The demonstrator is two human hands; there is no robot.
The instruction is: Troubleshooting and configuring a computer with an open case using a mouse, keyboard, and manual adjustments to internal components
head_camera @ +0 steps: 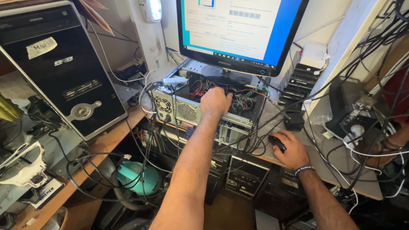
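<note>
Black tower computer case (64, 72) leaning at left, left hand (215, 102) curled closed inside the open grey metal computer chassis (187, 108) among coloured wires, what it grips hidden, flat monitor (238, 32) standing on the chassis, right hand (292, 149) cupped over a black mouse (277, 142) on the desk (332, 166).

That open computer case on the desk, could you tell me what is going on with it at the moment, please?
A person's left hand reaches into the open grey metal computer case, among its coloured internal wires. Whether it grips anything cannot be seen. The right hand rests on a black computer mouse on the wooden desk. A black-framed flat monitor stands on top of the case, lit and showing a window. A black tower computer leans at the left.
</note>
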